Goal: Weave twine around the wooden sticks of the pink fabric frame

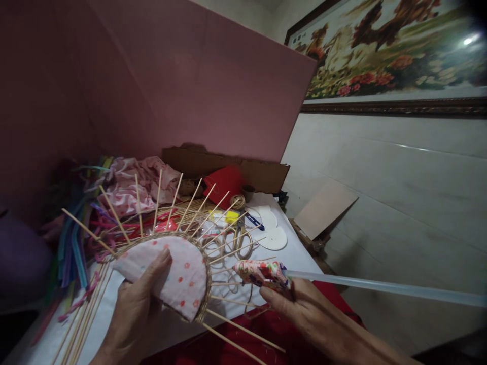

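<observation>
My left hand grips a half-round panel covered in pale fabric with small red and blue prints, its thumb lying on the fabric. Twisted cord edges the panel's curve, and thin wooden sticks fan outward from it. In my right hand is a glue gun with a flowery pattern. A long translucent glue stick runs out of its back to the right. The gun's nozzle points left at the panel's corded edge, among the sticks; whether it touches anything I cannot tell.
Scissors, a blue cutter and white rounded pieces lie on the white table beyond the panel. Pink cloth, coloured pipe cleaners and loose sticks are at the left. A cardboard strip stands behind.
</observation>
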The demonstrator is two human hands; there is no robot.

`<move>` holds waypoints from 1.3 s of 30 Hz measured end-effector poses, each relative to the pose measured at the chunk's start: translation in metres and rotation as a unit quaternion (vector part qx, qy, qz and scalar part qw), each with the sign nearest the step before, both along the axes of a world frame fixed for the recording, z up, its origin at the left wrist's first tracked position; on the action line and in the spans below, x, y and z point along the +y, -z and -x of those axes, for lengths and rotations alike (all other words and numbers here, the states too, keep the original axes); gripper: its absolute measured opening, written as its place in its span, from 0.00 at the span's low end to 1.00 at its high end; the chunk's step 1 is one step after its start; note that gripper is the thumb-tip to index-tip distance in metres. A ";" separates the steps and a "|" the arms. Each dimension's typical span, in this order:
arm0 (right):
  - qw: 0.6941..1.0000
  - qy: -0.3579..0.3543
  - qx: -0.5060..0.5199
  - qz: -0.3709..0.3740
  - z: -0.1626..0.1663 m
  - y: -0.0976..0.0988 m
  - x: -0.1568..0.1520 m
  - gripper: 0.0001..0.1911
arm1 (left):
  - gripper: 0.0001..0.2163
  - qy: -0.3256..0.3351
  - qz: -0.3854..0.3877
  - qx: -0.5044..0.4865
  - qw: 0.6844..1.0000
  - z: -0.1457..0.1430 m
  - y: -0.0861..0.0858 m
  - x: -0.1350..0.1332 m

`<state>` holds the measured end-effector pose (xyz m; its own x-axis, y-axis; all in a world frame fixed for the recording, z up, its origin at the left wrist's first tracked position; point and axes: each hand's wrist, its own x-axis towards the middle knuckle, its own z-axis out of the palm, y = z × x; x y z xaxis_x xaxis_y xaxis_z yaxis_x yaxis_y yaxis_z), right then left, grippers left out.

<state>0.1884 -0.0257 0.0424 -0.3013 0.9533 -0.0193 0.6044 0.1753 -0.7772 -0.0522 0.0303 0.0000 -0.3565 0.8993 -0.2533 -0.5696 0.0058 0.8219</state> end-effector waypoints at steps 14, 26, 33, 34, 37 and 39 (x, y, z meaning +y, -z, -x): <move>0.998 -0.023 -0.013 -0.051 -0.012 0.013 -0.002 0.16 | 0.08 0.006 0.004 0.000 1.000 0.002 0.002 0.000; 0.997 -0.022 -0.017 -0.070 -0.016 0.019 -0.003 0.17 | 0.09 0.002 -0.011 0.002 1.000 0.002 0.000 0.000; 0.997 -0.023 -0.028 -0.070 -0.013 0.013 -0.004 0.17 | 0.09 0.010 -0.010 0.002 1.000 0.001 -0.002 0.000; 0.997 -0.023 -0.027 -0.070 -0.013 0.013 -0.004 0.17 | 0.09 0.008 -0.011 0.000 1.000 0.001 -0.002 0.000; 0.997 -0.016 -0.028 -0.071 -0.014 0.012 -0.005 0.17 | 0.09 -0.002 -0.002 -0.002 1.000 0.001 -0.001 0.000; 0.997 -0.008 -0.029 -0.067 -0.015 0.013 -0.006 0.17 | 0.09 -0.004 0.002 0.002 1.000 0.001 0.000 0.000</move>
<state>0.2032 -0.0317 0.0293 -0.3192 0.9433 0.0910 0.6432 0.2862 -0.7102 -0.0532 0.0301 0.0002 -0.3648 0.8956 -0.2548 -0.5665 0.0037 0.8241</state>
